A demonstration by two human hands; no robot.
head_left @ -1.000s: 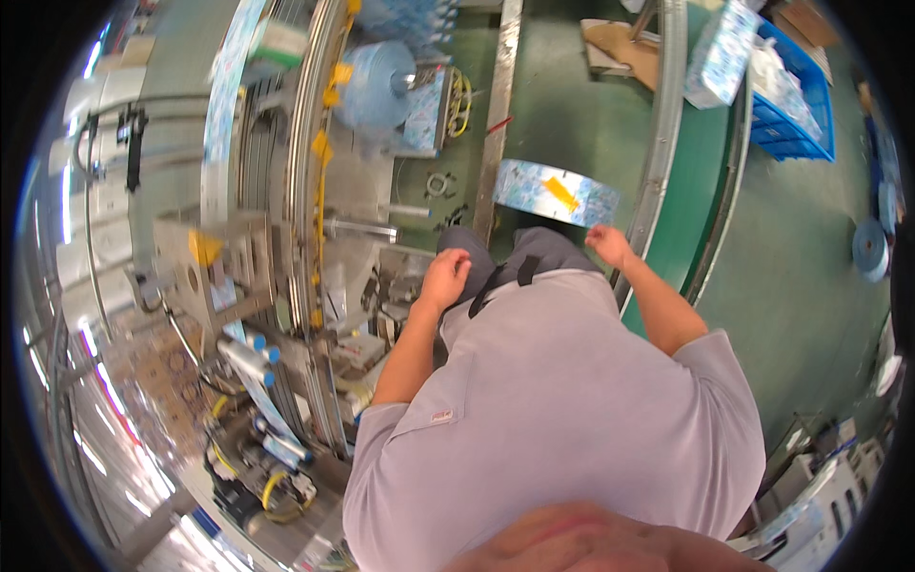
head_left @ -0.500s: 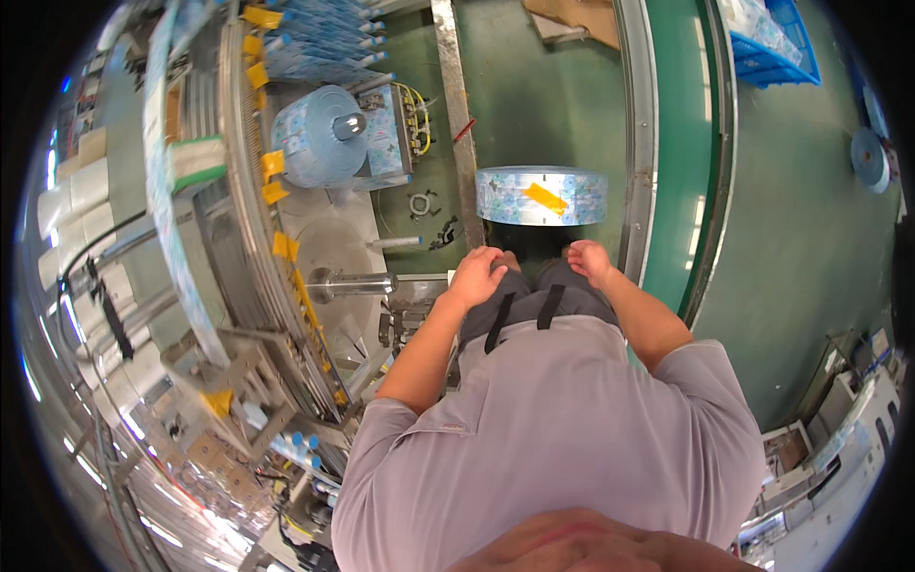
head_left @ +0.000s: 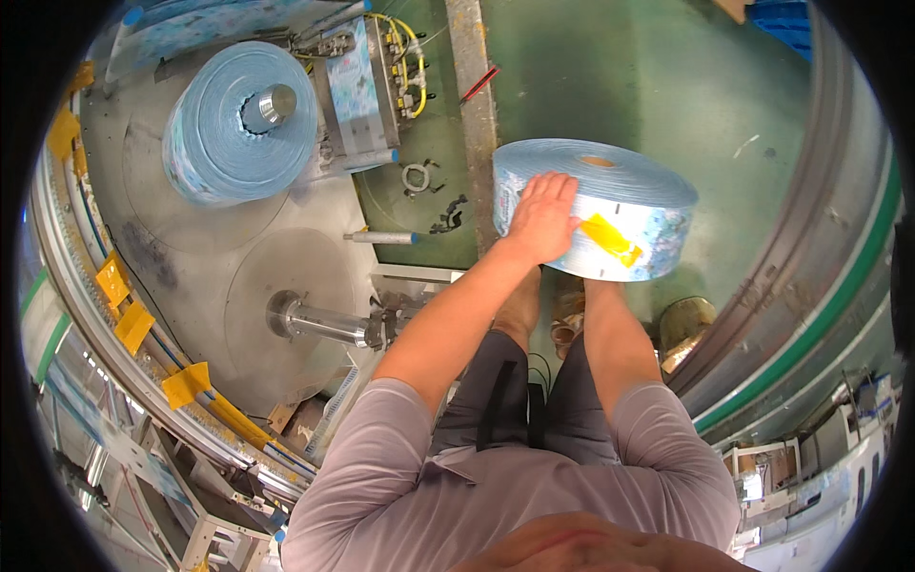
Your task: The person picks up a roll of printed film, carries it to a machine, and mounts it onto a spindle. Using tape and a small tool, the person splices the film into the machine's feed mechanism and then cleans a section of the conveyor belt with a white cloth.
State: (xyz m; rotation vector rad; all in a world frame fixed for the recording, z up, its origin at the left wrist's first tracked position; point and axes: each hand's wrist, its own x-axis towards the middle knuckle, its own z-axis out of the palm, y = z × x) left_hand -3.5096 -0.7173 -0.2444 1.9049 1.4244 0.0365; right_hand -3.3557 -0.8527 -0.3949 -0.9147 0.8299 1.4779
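Now, left hand (head_left: 540,217): fingers spread flat on the blue roll (head_left: 610,205), pressing its side.
Right hand: hidden under the roll, fingers can't be told.
Roll: held up over the green floor (head_left: 658,86), beside the machine (head_left: 286,238).
Yellow tape (head_left: 610,239): on the roll's side.
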